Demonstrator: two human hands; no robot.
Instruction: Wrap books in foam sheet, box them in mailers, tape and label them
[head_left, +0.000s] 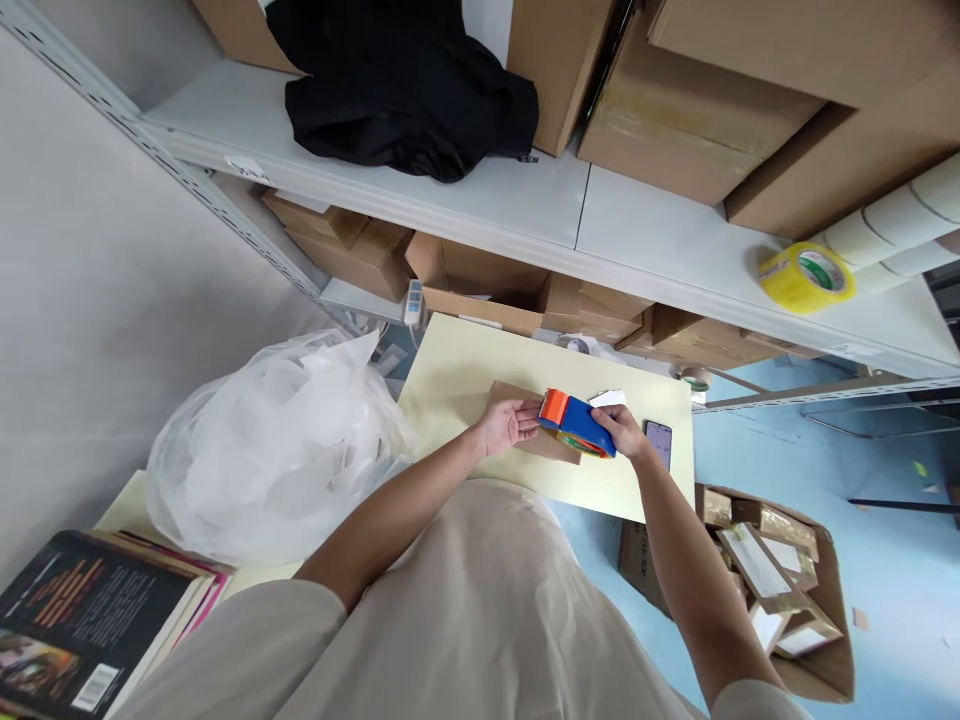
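A blue and orange tape dispenser (589,424) is in my right hand (621,430), whose fingers wrap round its right end. The dispenser is tilted above a flat brown cardboard piece (559,447) on the pale yellow table (457,360). My left hand (510,425) has its palm turned up and fingers stretched out, their tips at the orange end of the dispenser. Whether those fingertips touch it, I cannot tell. Just behind the dispenser lies a white paper piece (607,398). A phone (658,440) rests to the right of my right hand.
Left of the table bulges a white plastic bag (277,450), with books (90,610) nearer me. A large carton (832,660) of small parcels stands on the floor at right. Ahead, a shelf (540,205) bears boxes, a black garment (412,90) and a yellow tape roll (806,276).
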